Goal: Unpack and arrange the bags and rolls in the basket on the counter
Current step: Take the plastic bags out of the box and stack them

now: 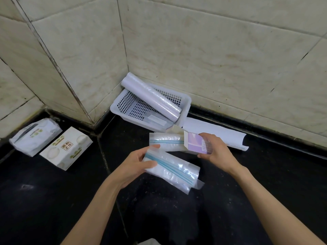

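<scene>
A white perforated basket (123, 101) stands in the wall corner on the black counter. Two pale lilac rolls (152, 96) lie slanted in it, their upper ends sticking out over the rim. Flat clear packets lie on the basket floor. My left hand (138, 163) grips a folded stack of clear zip bags (177, 172) with blue seal lines. My right hand (215, 149) holds an open lilac and white carton (194, 143), from whose mouth another stack of zip bags (164, 141) sticks out to the left.
Two white tissue packs (33, 137) (67, 147) lie at the left on the counter. A curled white paper sheet (221, 135) lies behind my right hand, along the tiled wall. The black counter (265, 183) spreads below and to the right.
</scene>
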Demonstrator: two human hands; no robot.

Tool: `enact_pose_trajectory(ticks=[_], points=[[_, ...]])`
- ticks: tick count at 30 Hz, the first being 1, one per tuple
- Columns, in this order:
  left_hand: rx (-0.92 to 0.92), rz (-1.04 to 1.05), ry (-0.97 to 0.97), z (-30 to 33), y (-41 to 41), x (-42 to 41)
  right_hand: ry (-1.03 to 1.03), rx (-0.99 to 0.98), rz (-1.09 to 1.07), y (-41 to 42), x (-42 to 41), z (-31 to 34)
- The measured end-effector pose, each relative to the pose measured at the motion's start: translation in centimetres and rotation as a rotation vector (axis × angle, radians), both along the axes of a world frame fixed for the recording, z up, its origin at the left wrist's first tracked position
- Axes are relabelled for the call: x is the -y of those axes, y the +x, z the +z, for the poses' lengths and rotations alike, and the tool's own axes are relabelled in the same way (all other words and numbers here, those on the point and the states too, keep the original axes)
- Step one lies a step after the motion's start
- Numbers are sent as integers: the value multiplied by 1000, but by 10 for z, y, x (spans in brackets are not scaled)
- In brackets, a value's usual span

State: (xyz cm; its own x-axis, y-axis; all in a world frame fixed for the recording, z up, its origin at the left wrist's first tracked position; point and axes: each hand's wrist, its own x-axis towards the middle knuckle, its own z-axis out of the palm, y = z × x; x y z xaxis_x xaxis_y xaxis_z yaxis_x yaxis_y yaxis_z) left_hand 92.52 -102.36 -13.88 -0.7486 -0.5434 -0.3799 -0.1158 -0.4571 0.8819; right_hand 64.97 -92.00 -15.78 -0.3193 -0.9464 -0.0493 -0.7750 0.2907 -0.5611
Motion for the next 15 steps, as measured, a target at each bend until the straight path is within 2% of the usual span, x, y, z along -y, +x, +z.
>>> enact_pose_trajectory(ticks=[5, 9, 12, 15], points=[[-41, 125, 47, -10, -4, -4, -41, -21, 0, 4, 1, -1], [-126, 210, 194, -17, -5, -3, -64, 37, 0, 10, 0, -3], [-200, 215, 290, -21, -6, -2, -76, 81, 16, 14, 1, -3], [-239, 217, 307, -24, -9, -2, -50, 137, 38, 17, 2, -2]])
